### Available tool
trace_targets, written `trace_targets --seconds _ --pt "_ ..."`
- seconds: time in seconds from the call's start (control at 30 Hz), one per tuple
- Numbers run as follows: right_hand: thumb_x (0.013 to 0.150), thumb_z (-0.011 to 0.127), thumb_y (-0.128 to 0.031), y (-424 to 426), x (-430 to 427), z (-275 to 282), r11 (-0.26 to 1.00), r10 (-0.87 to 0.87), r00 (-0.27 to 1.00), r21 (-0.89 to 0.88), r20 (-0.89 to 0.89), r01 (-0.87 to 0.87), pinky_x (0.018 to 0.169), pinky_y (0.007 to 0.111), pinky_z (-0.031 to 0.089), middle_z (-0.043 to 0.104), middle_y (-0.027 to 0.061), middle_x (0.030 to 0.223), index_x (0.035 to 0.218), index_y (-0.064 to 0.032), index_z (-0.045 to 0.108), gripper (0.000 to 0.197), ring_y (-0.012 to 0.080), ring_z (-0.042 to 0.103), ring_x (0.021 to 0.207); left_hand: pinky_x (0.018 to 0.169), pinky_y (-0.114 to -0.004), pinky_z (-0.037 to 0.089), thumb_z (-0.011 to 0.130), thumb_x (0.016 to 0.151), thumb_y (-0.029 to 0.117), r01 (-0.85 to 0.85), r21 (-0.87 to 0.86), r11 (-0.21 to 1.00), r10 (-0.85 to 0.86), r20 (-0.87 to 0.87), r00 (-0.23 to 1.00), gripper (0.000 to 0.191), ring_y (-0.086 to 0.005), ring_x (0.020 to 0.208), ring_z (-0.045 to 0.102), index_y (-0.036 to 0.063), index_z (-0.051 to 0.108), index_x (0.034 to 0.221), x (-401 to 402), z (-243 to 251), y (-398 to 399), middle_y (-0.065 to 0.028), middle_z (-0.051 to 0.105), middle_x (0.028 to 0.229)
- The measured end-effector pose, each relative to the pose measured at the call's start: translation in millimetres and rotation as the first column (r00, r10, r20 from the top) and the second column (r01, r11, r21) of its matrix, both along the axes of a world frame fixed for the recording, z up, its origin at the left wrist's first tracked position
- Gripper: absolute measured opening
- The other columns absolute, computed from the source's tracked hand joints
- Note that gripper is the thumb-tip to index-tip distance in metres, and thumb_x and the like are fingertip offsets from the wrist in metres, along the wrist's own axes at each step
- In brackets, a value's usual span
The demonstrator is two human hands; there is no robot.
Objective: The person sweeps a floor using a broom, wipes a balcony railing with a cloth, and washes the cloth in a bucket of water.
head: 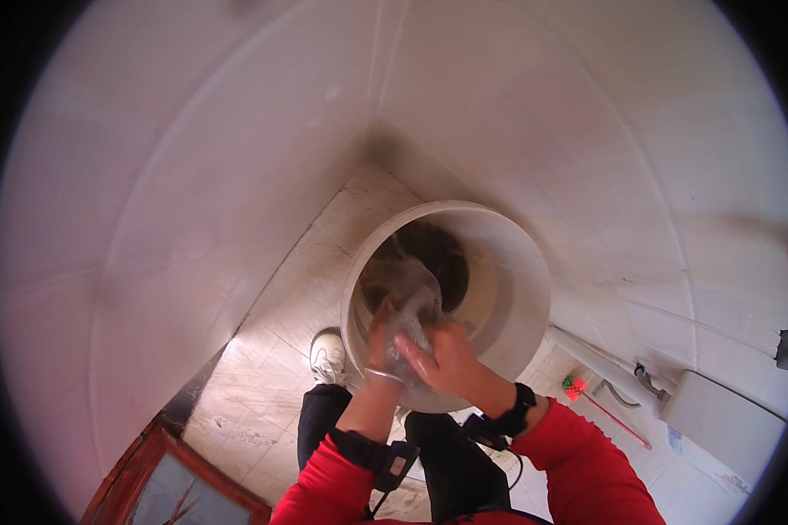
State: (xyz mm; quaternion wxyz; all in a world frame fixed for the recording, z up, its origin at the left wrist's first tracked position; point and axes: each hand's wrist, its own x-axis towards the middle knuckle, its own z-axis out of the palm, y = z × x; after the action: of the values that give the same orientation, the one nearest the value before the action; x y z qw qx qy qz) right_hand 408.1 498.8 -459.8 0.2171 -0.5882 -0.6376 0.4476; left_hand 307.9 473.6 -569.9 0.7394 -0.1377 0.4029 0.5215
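Observation:
A large round off-white bucket (512, 308) stands on the floor, with dark contents low inside it. Over its opening, my left hand (381, 335) and my right hand (443, 354) are close together around a wet, translucent grey-white material (417, 308), perhaps thin plastic or water; I cannot tell which. My right hand's fingers curl over its near side, while my left hand is partly hidden behind it. A thin bracelet circles my left wrist. Both forearms have red sleeves and black straps.
Pale walls meet in a corner behind the bucket. At right are a white cistern (722, 426), a pipe (604, 367) and a red-handled brush (614, 417) on the floor. A red-brown wooden frame with a pane (177, 485) is at lower left. My shoe (327, 357) is beside the bucket.

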Motion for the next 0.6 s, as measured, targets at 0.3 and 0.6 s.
trace_targets --seconds 0.3,0.6 --pt "0.081 0.052 -0.026 28.0 60.2 -91.3 0.97 -0.04 0.796 0.214 0.604 -0.114 0.059 0.041 0.046 0.059 0.0132 0.074 0.08 -0.0049 0.059 0.023 0.0303 0.057 0.073 0.085 -0.03 0.04 0.048 0.075 0.006 0.561 -0.033 0.827 -0.237 -0.925 0.295 0.027 -0.026 0.094 0.055 -0.0012 0.055 0.099 9.7 34.7 14.6 -0.0128 0.057 0.101" --pt "0.071 0.055 -0.014 49.9 68.2 -183.0 0.874 0.13 0.573 0.179 0.809 -0.451 0.084 0.037 0.041 0.049 0.0112 0.11 0.114 -0.0109 0.048 0.043 0.028 0.049 0.099 0.091 -0.033 0.034 0.057 0.078 0.008 0.436 0.0 0.9 -0.282 -0.763 0.582 0.062 -0.0248 0.117 0.038 0.0077 0.027 0.133 3.3 37.6 5.1 -0.0113 0.037 0.128"
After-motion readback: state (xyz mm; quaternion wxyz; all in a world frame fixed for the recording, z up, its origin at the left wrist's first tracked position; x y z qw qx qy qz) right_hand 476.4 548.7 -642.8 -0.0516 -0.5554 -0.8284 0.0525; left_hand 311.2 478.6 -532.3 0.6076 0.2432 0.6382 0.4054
